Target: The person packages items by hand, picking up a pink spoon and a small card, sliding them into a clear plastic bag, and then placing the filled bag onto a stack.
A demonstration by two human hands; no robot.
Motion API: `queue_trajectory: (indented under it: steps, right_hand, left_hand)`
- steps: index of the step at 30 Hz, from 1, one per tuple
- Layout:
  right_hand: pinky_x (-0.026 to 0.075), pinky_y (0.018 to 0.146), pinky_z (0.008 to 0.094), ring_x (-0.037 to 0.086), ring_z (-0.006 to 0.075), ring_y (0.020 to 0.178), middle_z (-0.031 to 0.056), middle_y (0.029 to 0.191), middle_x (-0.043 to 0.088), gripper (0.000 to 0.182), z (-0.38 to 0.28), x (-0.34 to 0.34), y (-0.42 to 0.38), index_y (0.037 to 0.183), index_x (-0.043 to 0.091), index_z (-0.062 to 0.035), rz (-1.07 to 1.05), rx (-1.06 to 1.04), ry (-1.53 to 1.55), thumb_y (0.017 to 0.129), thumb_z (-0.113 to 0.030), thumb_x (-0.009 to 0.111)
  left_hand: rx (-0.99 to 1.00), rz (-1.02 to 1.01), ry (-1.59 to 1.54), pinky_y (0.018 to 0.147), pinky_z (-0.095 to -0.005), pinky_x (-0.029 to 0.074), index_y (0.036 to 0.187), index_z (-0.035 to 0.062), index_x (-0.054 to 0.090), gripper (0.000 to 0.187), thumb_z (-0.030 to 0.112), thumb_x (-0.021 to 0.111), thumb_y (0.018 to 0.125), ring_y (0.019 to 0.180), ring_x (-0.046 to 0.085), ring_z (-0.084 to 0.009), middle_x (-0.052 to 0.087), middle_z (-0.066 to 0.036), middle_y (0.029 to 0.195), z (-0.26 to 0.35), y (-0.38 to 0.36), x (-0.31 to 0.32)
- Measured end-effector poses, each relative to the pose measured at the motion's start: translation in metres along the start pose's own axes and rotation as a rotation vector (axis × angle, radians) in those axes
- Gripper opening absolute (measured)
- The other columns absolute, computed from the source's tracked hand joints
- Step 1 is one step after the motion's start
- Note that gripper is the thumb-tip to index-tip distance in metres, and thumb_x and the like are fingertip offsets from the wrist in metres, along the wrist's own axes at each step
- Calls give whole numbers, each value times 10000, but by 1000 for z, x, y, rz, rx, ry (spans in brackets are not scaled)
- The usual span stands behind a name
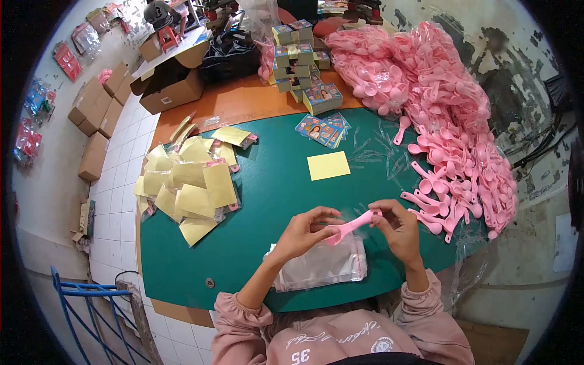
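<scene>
A pink plastic spoon (pixel 354 224) is held level above the table between my two hands. My left hand (pixel 303 232) pinches its bowl end, and my right hand (pixel 398 230) grips the tip of the handle. Beneath them lies a stack of clear plastic bags (pixel 325 267) near the table's front edge. A single yellow card (pixel 328 165) rests flat beyond my hands. Further back, several printed cards (pixel 320 131) are fanned out. To the right, loose pink spoons (pixel 433 204) lie close to my right hand.
A heap of bagged pink spoons (pixel 426 73) fills the right side. Packed yellow cards (pixel 194 176) are piled at the left of the green table (pixel 261 213). Banded card stacks (pixel 295 58) stand behind, beside an open carton (pixel 170 88). Scraps of clear plastic (pixel 389 143) lie near the spoons.
</scene>
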State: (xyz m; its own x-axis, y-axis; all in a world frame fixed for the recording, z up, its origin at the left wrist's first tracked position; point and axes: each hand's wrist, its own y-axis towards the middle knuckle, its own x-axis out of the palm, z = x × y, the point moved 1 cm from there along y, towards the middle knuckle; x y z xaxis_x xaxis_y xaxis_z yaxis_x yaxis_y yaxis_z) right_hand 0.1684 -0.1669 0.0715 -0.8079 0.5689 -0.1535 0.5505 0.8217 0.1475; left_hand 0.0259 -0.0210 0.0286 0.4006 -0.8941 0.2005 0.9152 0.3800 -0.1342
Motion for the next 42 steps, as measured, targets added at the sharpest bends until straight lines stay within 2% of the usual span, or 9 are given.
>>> queue_trajectory:
  steps: [3, 11, 16, 21, 23, 26, 30, 35, 42]
  right_hand:
    - [471, 680, 219, 568, 102, 729, 60, 817, 576, 157, -5, 1, 0, 951, 564, 39, 23, 30, 41, 810, -27, 588]
    - [456, 594, 270, 581, 140, 688, 80, 773, 603, 104, -11, 2, -2, 759, 592, 5, -198, -219, -419, 719, -56, 667]
    - [415, 553, 223, 525, 95, 629, 46, 731, 572, 103, 7, -83, 68, 771, 630, -2, -276, -73, 128, 745, -102, 638]
    - [436, 752, 334, 555, 235, 870, 122, 969, 583, 222, 45, -78, 121, 887, 613, -20, 198, -247, -1740, 708, -148, 640]
    - [389, 865, 381, 489, 288, 1025, 124, 1056, 549, 325, 42, -35, 121, 997, 574, -44, -275, -373, -827, 701, -158, 642]
    - [384, 886, 383, 490, 299, 1028, 127, 1060, 546, 432, 58, 4, 121, 1076, 518, -44, -393, -563, -803, 688, -173, 657]
    - [409, 828, 389, 518, 287, 953, 111, 982, 546, 408, 67, 21, 128, 1067, 505, -45, -456, -582, -988, 694, -153, 632]
    - [440, 742, 378, 537, 281, 858, 102, 905, 533, 341, 69, 34, 118, 1027, 511, -42, -422, -685, -1302, 705, -121, 595]
    - [452, 666, 274, 560, 159, 728, 70, 801, 556, 269, 64, 9, 124, 1008, 540, -39, -181, -308, -294, 739, -28, 559]
  left_hand:
    - [-25, -82, 561, 569, -238, 437, 914, 36, 607, 195, 214, 556, 851, 637, 561, -91, 622, -91, 719, 7, 0, -3]
    - [45, -182, 254, 554, -242, 428, 926, 8, 625, 266, 208, 451, 908, 584, 521, -105, 608, -59, 682, 15, 6, 18]
    - [243, -235, -112, 662, -309, 495, 889, -39, 609, 307, 216, 441, 915, 721, 618, -213, 634, -140, 786, 39, -9, -1]
    - [446, -111, -313, 663, -438, 527, 845, -60, 539, 341, 267, 458, 900, 734, 638, -327, 616, -247, 769, 55, -18, -21]
    - [404, -125, -227, 608, -420, 537, 823, -39, 502, 357, 302, 438, 906, 666, 639, -322, 615, -239, 737, 52, -14, -24]
    - [336, 106, -198, 418, -236, 477, 829, 6, 479, 295, 226, 322, 949, 501, 596, -181, 571, -107, 607, 58, -13, -35]
    - [226, 543, -28, 368, -203, 383, 836, 40, 504, 271, 269, 396, 931, 412, 473, -76, 510, -34, 535, 50, -6, -55]
    - [61, 528, 10, 476, -202, 415, 917, 50, 534, 291, 312, 407, 924, 526, 531, -79, 546, -35, 616, 30, 6, -59]
    - [-17, 279, -24, 658, -231, 452, 1044, 65, 550, 280, 275, 404, 931, 762, 568, -94, 602, -24, 862, 27, 21, -56]
